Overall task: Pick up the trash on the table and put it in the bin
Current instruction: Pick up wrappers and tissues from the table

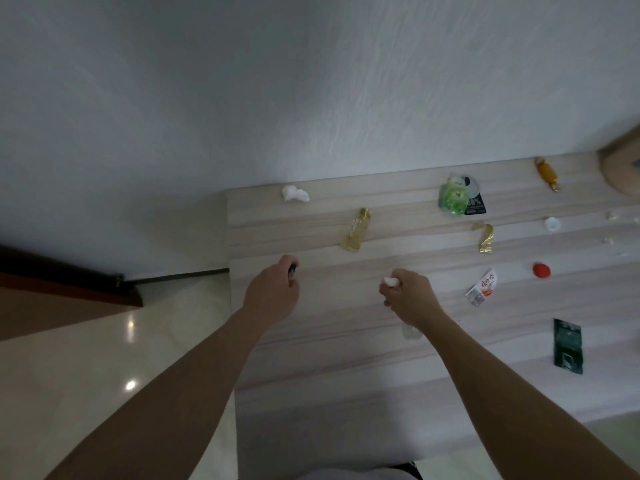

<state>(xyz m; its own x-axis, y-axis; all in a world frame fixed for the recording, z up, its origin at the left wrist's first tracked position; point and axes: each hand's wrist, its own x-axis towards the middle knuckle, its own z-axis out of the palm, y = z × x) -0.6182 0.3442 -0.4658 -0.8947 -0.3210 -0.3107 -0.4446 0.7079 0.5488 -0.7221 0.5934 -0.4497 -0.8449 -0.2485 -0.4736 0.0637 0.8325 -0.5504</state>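
Clearing looks barely started, judging by what lies out, and no bin is in view. The pale wood-grain worktop (346, 358) runs from near centre to far right.

- Left hand (273, 292): at the worktop's left edge, fingers curled round a small dark item (292, 270); can't tell what it is.
- Right hand (408, 296): mid-worktop, fingers closed on a crumpled white tissue (391, 281).

So two pieces are in hand and none is binned as far as the view shows.

Left to collect, big to small:
- dark green packet (568, 346), near right
- green pouch (452, 199), far, lying over a black label (477, 205)
- left gold wrapper (356, 230)
- right gold wrapper (485, 237)
- red-and-white sachet (483, 287)
- amber candy wrapper (547, 173), far right
- far tissue wad (294, 194)
- red cap (541, 270)
- white cap (552, 224)

Tiny white bits at the right edge are too small to identify.
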